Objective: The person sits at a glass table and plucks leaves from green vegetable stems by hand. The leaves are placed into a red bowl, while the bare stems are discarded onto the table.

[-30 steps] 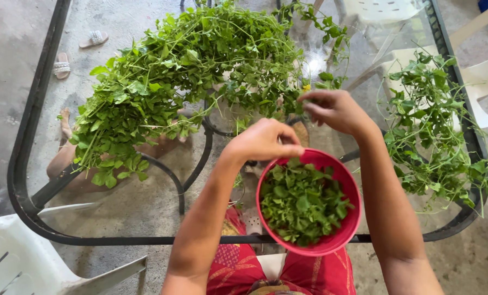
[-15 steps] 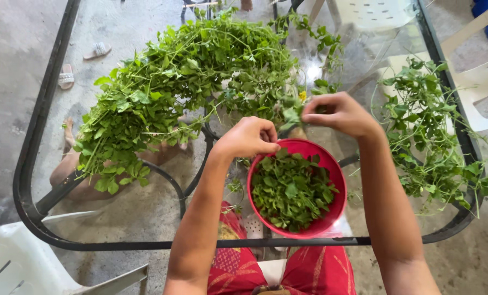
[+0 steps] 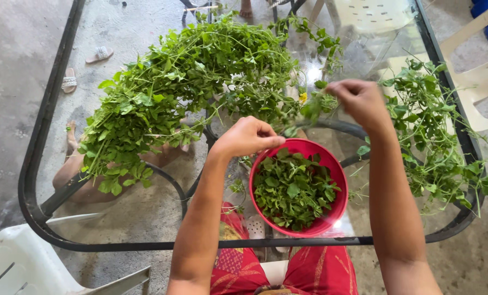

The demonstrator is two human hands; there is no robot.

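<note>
From the head camera, a red round bowl (image 3: 339, 188) sits at the near edge of the glass tabletop (image 3: 146, 218), close to full of plucked green leaves (image 3: 294, 188). The left hand (image 3: 249, 136) hovers at the bowl's far-left rim, its grip pinched shut on a thin green sprig (image 3: 304, 116). The right hand (image 3: 361, 101), farther and to the right, pinches the sprig's other end. A large heap of leafy vines (image 3: 184, 87) lies far left; a thinner pile of stripped stems (image 3: 435, 131) lies right.
</note>
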